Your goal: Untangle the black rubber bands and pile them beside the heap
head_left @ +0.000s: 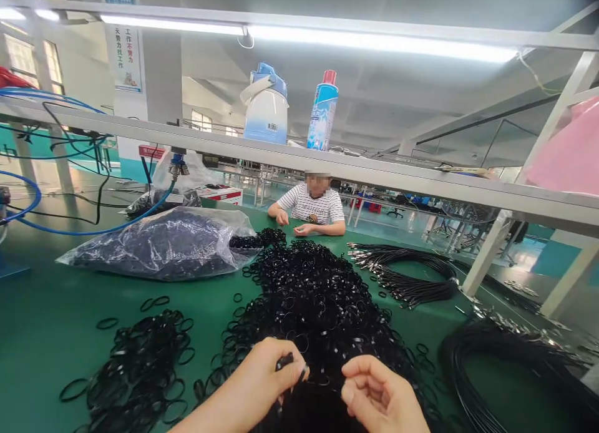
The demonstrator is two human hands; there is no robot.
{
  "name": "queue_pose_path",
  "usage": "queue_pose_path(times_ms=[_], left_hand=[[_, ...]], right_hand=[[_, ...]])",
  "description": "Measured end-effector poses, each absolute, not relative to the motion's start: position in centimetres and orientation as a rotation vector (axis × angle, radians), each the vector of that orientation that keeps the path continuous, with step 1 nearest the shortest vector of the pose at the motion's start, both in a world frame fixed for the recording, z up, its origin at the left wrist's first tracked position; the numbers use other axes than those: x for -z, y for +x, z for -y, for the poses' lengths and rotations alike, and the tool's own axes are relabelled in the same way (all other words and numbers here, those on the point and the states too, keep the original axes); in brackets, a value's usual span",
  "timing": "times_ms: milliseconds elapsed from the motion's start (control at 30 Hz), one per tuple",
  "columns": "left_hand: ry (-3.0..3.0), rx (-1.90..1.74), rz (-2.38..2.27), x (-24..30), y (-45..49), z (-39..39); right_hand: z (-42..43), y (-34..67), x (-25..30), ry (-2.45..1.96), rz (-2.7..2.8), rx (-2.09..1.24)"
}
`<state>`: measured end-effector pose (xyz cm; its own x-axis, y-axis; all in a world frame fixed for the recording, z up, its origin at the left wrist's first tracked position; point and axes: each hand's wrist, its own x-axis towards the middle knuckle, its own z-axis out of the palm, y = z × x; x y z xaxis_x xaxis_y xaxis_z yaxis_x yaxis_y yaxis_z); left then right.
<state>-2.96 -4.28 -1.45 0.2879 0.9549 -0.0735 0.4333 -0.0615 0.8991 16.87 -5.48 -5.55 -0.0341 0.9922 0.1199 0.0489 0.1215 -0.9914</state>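
Observation:
Over the near part of a large heap of black rubber rings [313, 289], my left hand [266, 374] is closed on a few black rings [284, 361]. Dark loops show between its thumb and fingers, though their number is hard to make out. To its right, my right hand [381, 392] hovers above the heap's near edge with fingers curled and thumb and forefinger slightly apart. Nothing shows between those fingertips. A smaller pile of black rings [140, 364] lies on the green table to the left of my left forearm.
A clear plastic bag [173, 243] full of black rings lies open towards the heap. Coiled black cables [407, 271] and a bigger cable coil [496, 364] sit right. Overhead, a shelf [299, 149] carries a jug [266, 105] and spray can [322, 111]. Another person [311, 205] sits opposite.

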Motion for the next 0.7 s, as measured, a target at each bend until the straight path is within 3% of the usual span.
queue_pose_path(times_ms=[267,500,700], left_hand=[[1.67,-0.762,-1.3,-0.9,-3.3,2.5],[1.682,-0.74,-1.241,-1.8,-1.5,1.5],[1.774,-0.787,-1.255,-2.0,-1.6,-0.3]], right_hand=[[5.1,21.2,3.8,-1.331,1.625,-0.721],[4.8,21.6,4.5,-1.386,1.873,0.037],[5.1,20.9,4.9,-1.413,1.968,0.422]])
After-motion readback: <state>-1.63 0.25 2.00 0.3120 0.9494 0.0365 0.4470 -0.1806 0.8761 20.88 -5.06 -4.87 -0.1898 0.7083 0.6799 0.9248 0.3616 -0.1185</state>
